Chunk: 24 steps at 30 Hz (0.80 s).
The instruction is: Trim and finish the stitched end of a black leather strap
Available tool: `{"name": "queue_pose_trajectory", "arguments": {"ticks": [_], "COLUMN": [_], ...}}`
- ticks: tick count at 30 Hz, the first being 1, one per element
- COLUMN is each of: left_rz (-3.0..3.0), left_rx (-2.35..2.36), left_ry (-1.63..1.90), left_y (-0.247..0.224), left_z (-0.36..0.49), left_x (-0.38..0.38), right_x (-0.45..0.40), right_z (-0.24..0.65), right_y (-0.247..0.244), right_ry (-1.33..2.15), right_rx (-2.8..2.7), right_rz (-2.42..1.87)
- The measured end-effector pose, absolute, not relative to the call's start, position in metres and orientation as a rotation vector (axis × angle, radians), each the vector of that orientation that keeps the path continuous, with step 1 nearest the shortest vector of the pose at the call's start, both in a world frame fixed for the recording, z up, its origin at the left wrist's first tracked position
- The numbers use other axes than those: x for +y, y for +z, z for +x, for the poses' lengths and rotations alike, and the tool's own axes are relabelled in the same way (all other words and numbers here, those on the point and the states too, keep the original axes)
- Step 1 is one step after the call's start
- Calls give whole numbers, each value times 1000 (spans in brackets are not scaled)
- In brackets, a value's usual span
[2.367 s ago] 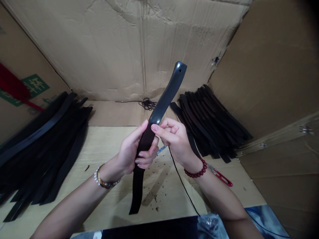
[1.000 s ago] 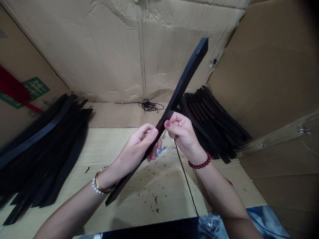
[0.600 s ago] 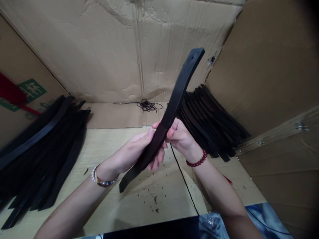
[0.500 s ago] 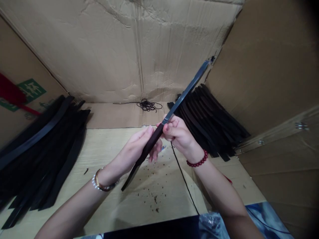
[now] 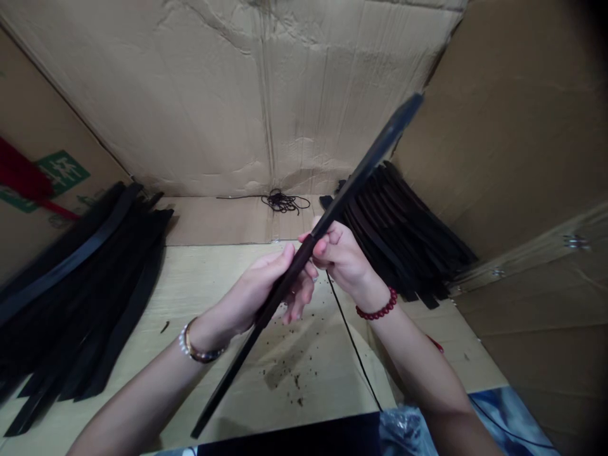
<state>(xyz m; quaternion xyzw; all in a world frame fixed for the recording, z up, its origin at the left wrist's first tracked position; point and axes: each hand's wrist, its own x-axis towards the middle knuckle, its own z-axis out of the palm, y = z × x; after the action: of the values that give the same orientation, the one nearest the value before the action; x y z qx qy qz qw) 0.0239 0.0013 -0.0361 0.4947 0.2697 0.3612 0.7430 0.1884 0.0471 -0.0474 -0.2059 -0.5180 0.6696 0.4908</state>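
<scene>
item under inspection: one long black strip (image 5: 287, 277), held aslant above the table (image 5: 199, 272), upper end pointing toward the right-hand corner, lower end toward the person. its middle section is dark brown, apparently a wrap; the texture is too dark to confirm. the left hand (image 5: 256, 280) holds this section, thumb along one side, fingers loosely curled beneath. the right hand (image 5: 346, 258) pinches at the section's upper end with thumb and fingers. a thin black cord (image 5: 353, 342) runs from below the right hand down to a plastic bag (image 5: 406, 430); whether it joins the strip is hidden.

handling, as judged: light, stiff enough to keep its line, not fragile; the smooth bare ends may slip. best hold: the brown middle, likely near balance, plus a pinch at its upper boundary.

similar strips lie in a left pile (image 5: 95, 304) and a right pile (image 5: 403, 231).
</scene>
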Motion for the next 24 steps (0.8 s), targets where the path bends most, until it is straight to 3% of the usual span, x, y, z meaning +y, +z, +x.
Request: {"name": "queue_pose_trajectory", "arguments": {"ticks": [5, 14, 20, 24], "left_rz": [1267, 1062, 1240, 1128], "left_rx": [779, 427, 699, 644], "left_ry": [1059, 718, 1021, 917], "left_y": [-35, -37, -36, -32], "left_z": [30, 17, 25, 21], "left_x": [-3, 2, 0, 1], "right_x": [45, 49, 49, 47], "right_z": [188, 193, 188, 187], "right_y": [-42, -45, -43, -43], "right_ry": [1488, 1688, 1538, 1575], "right_rx": [-1181, -1322, -1152, -1172], "right_rz": [-582, -487, -592, -572]}}
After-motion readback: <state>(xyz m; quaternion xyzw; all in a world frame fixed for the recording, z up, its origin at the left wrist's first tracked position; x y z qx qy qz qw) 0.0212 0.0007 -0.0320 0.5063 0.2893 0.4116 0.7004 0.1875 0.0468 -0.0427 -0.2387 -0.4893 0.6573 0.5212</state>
